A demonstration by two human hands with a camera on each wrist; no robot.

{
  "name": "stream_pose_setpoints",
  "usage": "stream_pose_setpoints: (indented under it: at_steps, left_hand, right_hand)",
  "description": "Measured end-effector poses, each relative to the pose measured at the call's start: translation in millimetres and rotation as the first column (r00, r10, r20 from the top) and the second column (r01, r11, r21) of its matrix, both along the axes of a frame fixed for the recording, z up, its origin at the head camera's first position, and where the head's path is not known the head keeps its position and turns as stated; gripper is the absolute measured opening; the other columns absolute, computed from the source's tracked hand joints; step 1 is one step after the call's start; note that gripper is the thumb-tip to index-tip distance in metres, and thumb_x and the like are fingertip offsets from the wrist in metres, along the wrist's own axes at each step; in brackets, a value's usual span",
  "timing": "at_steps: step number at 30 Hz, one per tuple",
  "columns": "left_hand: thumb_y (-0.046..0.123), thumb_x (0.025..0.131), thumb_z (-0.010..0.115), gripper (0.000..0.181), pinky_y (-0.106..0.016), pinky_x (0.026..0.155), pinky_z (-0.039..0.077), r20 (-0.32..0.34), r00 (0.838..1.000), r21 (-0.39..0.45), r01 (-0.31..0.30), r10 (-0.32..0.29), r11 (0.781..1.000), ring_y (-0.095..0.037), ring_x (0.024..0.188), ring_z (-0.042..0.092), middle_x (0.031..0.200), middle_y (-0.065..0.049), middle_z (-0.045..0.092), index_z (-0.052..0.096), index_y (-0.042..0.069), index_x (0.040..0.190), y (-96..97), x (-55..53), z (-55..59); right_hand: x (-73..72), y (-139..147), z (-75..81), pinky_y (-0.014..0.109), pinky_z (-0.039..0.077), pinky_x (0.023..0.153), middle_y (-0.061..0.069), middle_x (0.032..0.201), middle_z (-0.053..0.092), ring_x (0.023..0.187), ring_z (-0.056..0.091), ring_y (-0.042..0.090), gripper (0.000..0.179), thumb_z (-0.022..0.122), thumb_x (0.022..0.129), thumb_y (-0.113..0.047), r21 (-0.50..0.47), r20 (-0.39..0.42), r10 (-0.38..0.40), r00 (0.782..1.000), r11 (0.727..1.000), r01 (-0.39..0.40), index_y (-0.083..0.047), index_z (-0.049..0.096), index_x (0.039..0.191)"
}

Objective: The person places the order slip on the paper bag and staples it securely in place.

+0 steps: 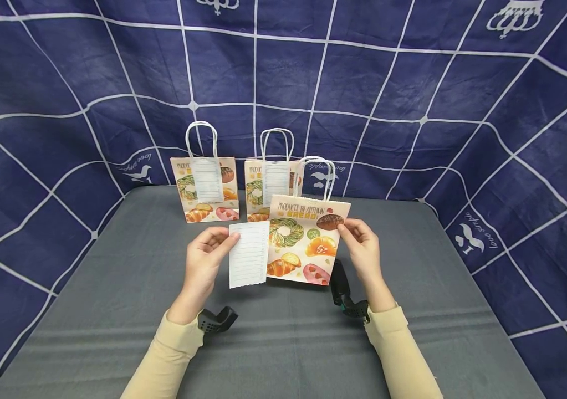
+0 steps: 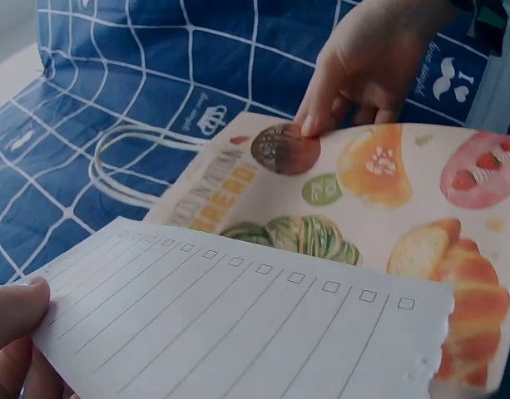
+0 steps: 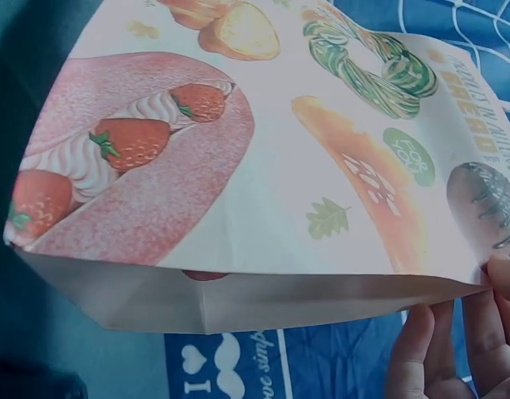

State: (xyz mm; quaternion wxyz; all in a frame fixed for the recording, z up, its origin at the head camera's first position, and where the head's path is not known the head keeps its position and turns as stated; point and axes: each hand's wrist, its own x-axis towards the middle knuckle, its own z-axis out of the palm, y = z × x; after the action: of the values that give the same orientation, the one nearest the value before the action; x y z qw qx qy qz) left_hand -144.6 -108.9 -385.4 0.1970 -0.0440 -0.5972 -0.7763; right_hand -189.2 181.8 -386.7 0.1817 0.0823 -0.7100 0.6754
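Observation:
Between thumb and fingers, my left hand [image 1: 207, 256] pinches a lined paper sheet [image 1: 248, 260] by its upper left edge. Small checkboxes run along one side of the sheet [image 2: 263, 307] in the left wrist view. My right hand [image 1: 364, 247] grips the right edge of a paper gift bag [image 1: 303, 244] printed with breads and "Products in Autumn Bread". The bag's white twisted handles [image 1: 315, 166] stand up at the top. In the head view the sheet's right edge meets the bag's left side. The right thumb [image 3: 506, 278] lies on the bag's printed front.
Two like bags, a left one [image 1: 183, 188] and a middle one [image 1: 255, 188], stand at the back of the grey table [image 1: 283, 343], each with a lined sheet on its front. The held bag partly covers the middle one. A blue checked cloth [image 1: 283, 72] hangs behind.

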Motion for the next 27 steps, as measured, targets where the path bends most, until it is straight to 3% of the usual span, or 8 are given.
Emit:
stream_pose_setpoints:
  at_steps: [10, 13, 20, 27]
  left_hand:
    - [-0.006, 0.074, 0.076, 0.014, -0.023, 0.063, 0.049, -0.043, 0.999, 0.035, 0.002, 0.0, 0.999, -0.013, 0.068, 0.059, 0.073, -0.001, 0.066, 0.068, 0.003, 0.081, 19.5, 0.0, 1.2]
    - [-0.007, 0.073, 0.076, 0.015, -0.023, 0.063, 0.05, -0.063, 0.998, 0.057, 0.002, 0.001, 0.998, -0.013, 0.069, 0.061, 0.073, -0.002, 0.066, 0.068, 0.003, 0.081, 24.7, 0.4, 0.4]
    - [-0.009, 0.072, 0.076, 0.017, -0.022, 0.063, 0.051, -0.091, 0.996, 0.083, -0.004, 0.012, 0.997, -0.012, 0.069, 0.063, 0.074, -0.002, 0.068, 0.069, 0.005, 0.079, 34.9, 2.5, -3.8]
    - [-0.002, 0.07, 0.081, 0.015, -0.022, 0.059, 0.051, -0.066, 0.994, 0.063, -0.082, 0.086, 0.995, -0.013, 0.066, 0.063, 0.078, -0.005, 0.069, 0.07, -0.004, 0.08, 40.2, 4.7, -7.0]
  right_hand:
    - [2.4, -12, -13.3, 0.025, 0.051, 0.08, 0.004, 0.091, 0.066, 0.085, 0.061, 0.011, 0.018, 0.063, 0.089, -0.002, -0.004, 0.005, 0.07, 0.998, 0.998, -0.07, 0.011, 0.061, 0.102]
    - [5.7, -15, -14.2, 0.023, 0.051, 0.077, 0.0, 0.089, 0.066, 0.082, 0.061, 0.01, 0.017, 0.063, 0.088, 0.0, 0.005, 0.014, 0.082, 0.997, 0.997, -0.082, 0.011, 0.061, 0.101]
    - [21.8, -31, 2.3, 0.019, 0.048, 0.073, 0.007, 0.088, 0.065, 0.079, 0.059, 0.007, 0.014, 0.06, 0.088, 0.007, 0.057, 0.038, 0.102, 0.994, 0.993, -0.105, 0.015, 0.06, 0.099]
    - [12.2, -31, -21.3, 0.022, 0.049, 0.075, 0.007, 0.088, 0.065, 0.081, 0.059, 0.01, 0.015, 0.064, 0.087, 0.001, 0.022, 0.041, 0.154, 0.987, 0.988, -0.155, 0.011, 0.062, 0.098]
